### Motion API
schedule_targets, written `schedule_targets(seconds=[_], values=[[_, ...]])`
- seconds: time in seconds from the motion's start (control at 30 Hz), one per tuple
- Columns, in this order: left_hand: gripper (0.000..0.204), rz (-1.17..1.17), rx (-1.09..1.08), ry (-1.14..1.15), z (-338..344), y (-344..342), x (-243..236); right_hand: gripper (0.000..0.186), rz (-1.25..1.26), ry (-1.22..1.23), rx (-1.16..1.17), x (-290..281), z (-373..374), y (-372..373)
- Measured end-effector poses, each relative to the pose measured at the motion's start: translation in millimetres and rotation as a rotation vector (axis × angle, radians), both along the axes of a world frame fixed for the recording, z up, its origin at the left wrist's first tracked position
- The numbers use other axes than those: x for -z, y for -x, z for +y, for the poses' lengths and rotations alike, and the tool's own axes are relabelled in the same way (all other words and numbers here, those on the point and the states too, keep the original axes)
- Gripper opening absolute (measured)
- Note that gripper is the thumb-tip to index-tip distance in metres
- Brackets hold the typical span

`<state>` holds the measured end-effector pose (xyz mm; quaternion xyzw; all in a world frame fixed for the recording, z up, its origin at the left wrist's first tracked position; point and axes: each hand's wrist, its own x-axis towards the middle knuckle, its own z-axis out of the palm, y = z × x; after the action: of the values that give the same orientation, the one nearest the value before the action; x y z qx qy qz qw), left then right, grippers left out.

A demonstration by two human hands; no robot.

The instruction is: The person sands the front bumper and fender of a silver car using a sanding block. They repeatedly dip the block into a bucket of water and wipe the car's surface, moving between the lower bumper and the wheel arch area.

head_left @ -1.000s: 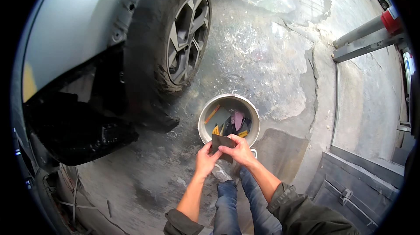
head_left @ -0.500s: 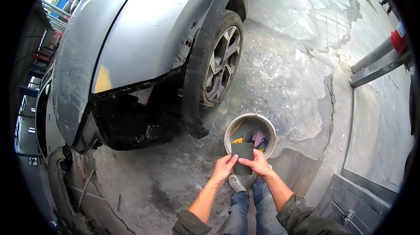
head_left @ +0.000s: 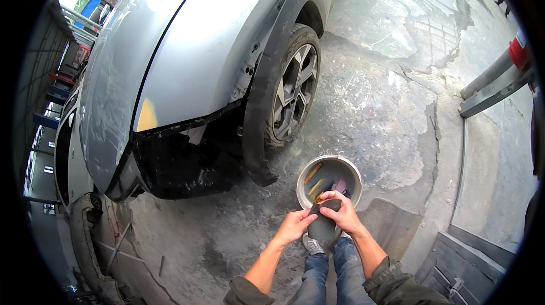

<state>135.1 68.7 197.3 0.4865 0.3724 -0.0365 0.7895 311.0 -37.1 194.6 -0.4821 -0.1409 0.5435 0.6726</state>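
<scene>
Nearest the person, above the jeans-clad knees, both hands meet on a dark grey pad (head_left: pixel 323 223). The right hand (head_left: pixel 339 214) has its fingers wrapped over the pad's top edge; the left hand (head_left: pixel 293 226) pinches its left side with narrow fingers. Just beyond, touching the pad's far edge, a pale bucket (head_left: pixel 328 183) of tools stands on the stained concrete floor (head_left: pixel 374 106). Farther off sits a silver car (head_left: pixel 187 61), its front wheel (head_left: pixel 292 92) near the bucket.
</scene>
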Motion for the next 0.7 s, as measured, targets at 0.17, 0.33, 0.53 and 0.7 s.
schedule_targets(seconds=[0.17,0.33,0.53,0.7], values=[[0.029,0.079,0.143,-0.077,1.5,-3.3,9.2,0.027,-0.281,0.095,0.028,3.8,-0.6,-2.7],[0.032,0.152,-0.197,-0.008,-9.4,-32.7,-1.8,0.038,-0.195,0.238,0.175,30.7,-2.9,-6.9],[0.039,0.200,-0.403,-0.208,-13.0,-38.1,12.6,0.031,-0.045,0.198,-0.049,43.0,-14.2,2.5],[0.032,0.271,-0.473,-0.259,-17.0,-55.1,6.7,0.035,0.104,0.214,-0.026,41.6,-17.8,4.1]])
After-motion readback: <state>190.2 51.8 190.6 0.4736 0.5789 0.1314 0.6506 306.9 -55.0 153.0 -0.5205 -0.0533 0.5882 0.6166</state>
